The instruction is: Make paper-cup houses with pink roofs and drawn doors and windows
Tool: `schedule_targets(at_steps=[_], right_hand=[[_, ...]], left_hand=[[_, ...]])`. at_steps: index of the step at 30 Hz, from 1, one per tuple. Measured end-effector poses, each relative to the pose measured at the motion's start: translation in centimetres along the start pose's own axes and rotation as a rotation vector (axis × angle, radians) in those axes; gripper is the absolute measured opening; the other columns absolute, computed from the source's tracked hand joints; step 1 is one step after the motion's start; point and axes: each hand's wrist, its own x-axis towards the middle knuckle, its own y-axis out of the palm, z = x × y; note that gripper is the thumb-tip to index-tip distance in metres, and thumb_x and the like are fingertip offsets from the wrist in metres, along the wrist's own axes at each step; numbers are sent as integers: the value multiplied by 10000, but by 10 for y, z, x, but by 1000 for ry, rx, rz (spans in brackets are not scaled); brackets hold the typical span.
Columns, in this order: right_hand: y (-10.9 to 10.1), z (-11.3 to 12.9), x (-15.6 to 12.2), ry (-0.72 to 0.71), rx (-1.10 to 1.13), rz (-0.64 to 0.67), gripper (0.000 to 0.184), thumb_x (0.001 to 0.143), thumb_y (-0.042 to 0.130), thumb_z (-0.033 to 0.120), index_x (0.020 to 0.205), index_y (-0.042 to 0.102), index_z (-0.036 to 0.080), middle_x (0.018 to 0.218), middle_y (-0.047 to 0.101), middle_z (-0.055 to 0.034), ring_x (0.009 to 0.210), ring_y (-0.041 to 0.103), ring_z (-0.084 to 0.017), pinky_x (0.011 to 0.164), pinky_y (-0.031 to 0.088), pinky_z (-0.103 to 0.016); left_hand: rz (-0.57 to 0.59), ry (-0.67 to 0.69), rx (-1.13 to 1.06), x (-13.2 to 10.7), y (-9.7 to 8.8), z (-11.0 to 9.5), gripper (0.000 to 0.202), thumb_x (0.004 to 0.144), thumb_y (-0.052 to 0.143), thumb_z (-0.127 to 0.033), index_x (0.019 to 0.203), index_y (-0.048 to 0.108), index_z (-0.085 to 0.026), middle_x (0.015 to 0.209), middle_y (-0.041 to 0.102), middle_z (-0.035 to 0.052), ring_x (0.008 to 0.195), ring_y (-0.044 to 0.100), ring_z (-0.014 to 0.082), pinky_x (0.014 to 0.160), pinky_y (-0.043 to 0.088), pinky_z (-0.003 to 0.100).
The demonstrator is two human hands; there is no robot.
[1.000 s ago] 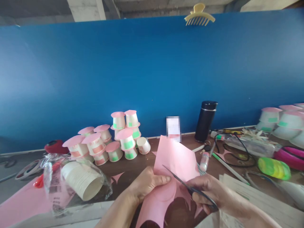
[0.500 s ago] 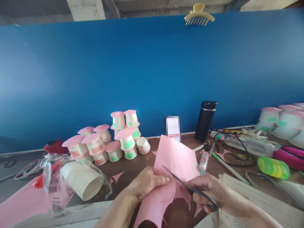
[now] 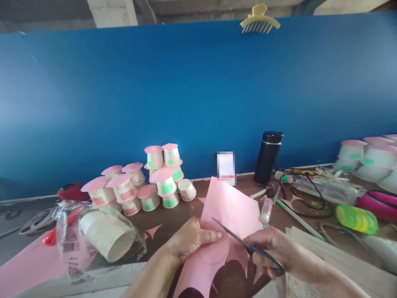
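My left hand pinches a sheet of pink paper, its thumb lying on top. Round bites are cut from the sheet's lower edge, and a faint curved line marks the part below my thumb. In my right hand is a pair of dark scissors, fingers wrapped round the handles. The blades point up and left across the paper, just right of my left thumb. Whether the lower blade is under the paper is hidden.
Left, paper cups with pink discs stand stacked beside a bagged sleeve of white cups. A black flask stands against the blue partition. Right lie a glue bottle, a black cable, a green-yellow bottle and printed papers.
Almost nothing differs. The pink sheet has shifted very slightly, while both hands and the scissors stay in nearly the same place.
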Motion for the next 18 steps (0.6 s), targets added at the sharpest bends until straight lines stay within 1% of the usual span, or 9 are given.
schedule_targets(at_steps=[5,9,14,18], right_hand=[[0,1,0,-9,-2,5,144,716,599,207,690,689,99,519,496,55,413,428,-6,401,316,-110],[1,4,-3,-14,-18,19,190,709,618,213,782,739,86,537,557,32,423,449,-8,397,320,-100],[1,4,-3,-8,1,16,188,710,635,222,798,752,103,538,548,40,435,459,-10,411,355,-92],[-1,-1,0,-11,7,7,247,719,651,232,910,763,123,551,572,35,437,466,-17,409,370,-97]], left_hand=[[32,17,19,1,-4,4,273,679,772,-240,912,735,-103,933,739,135,926,657,302,881,473,441],[33,10,39,1,-6,4,250,677,774,-253,877,733,-107,918,734,129,919,657,310,868,475,445],[20,17,26,0,-3,2,264,647,789,-268,857,736,-118,883,732,106,902,655,298,854,475,423],[-2,4,54,-2,-2,0,260,623,799,-297,802,737,-119,827,726,90,872,653,289,838,475,405]])
